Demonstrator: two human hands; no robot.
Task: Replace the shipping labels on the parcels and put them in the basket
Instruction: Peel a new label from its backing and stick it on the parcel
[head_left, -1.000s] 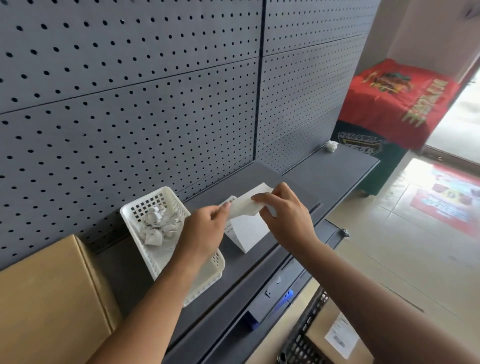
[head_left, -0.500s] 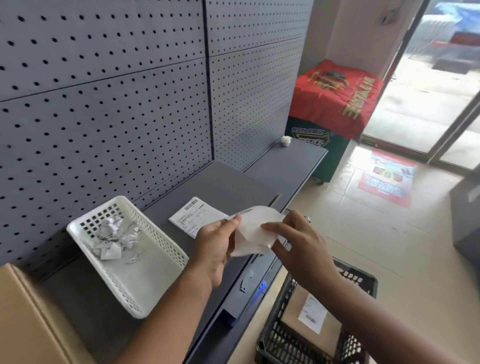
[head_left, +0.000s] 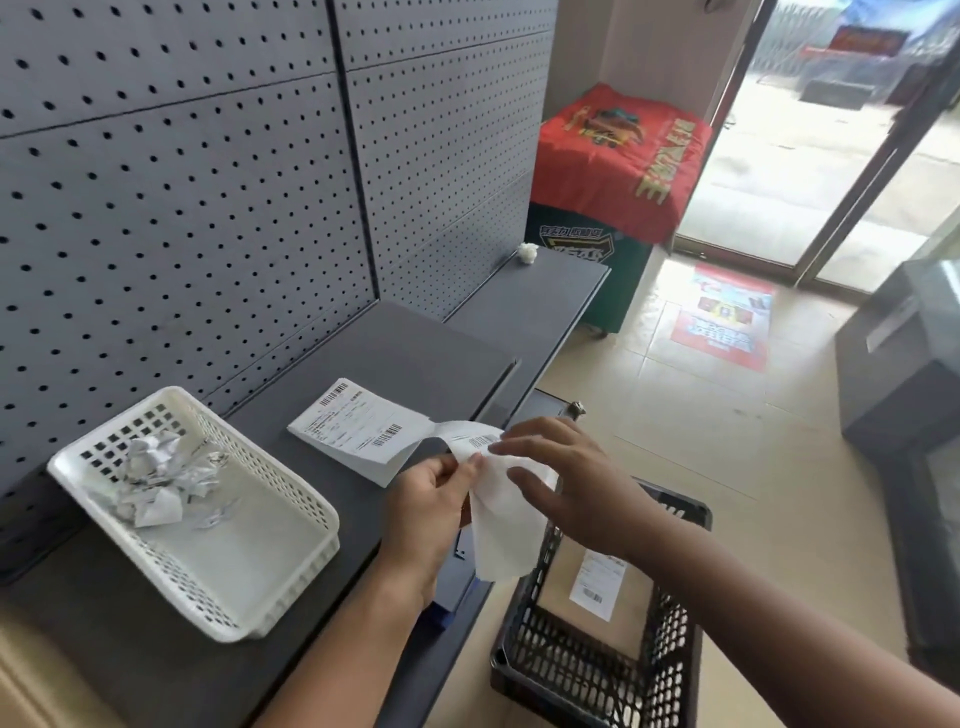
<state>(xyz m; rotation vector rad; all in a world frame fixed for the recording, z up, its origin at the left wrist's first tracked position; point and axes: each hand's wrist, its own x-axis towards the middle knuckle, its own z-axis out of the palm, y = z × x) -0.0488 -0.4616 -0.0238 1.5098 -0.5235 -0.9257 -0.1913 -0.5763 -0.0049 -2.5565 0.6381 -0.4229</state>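
My left hand (head_left: 426, 504) and my right hand (head_left: 566, 483) both pinch a white shipping label (head_left: 501, 525) that curls and hangs over the front edge of the grey shelf (head_left: 415, 353). A barcode shows at its top. It joins a stack of printed labels (head_left: 358, 423) lying flat on the shelf. Below, on the floor, a black basket (head_left: 597, 670) holds a brown parcel (head_left: 597, 587) with a label (head_left: 597, 584) stuck on top.
A white plastic tray (head_left: 244, 577) with crumpled paper scraps (head_left: 156, 478) sits on the shelf at left. A cardboard box corner (head_left: 36, 686) shows bottom left. A paper ball (head_left: 527, 253) lies at the shelf's far end. A red-draped cabinet (head_left: 618, 150) and glass door stand behind.
Both hands have come down and toward the shelf's front edge with the label, which now hangs longer and peels away from the stack. The view has swung right, showing the black basket.
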